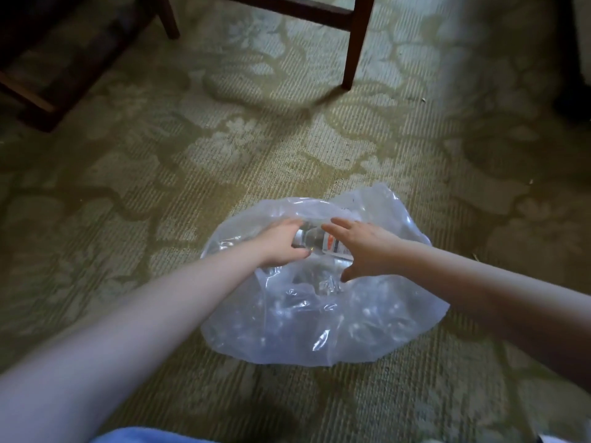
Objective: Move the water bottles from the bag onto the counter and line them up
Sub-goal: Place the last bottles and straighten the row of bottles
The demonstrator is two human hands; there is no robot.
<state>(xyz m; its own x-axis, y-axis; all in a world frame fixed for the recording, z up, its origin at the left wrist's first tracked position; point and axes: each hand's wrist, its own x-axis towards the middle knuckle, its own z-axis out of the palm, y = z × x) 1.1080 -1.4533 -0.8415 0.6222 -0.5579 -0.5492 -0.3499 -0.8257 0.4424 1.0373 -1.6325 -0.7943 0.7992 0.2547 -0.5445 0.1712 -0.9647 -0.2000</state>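
Bottle (pixel 315 239) lies sideways in bag (pixel 319 330) mouth, long axis left-right between 2 hands; left hand (pixel 281 243) grips cap end, right hand (pixel 364 247) spread open over label end

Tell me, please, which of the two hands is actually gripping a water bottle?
The left hand: its fingers wrap the labelled water bottle at the bag mouth. The right hand is spread open beside it, closed on nothing.
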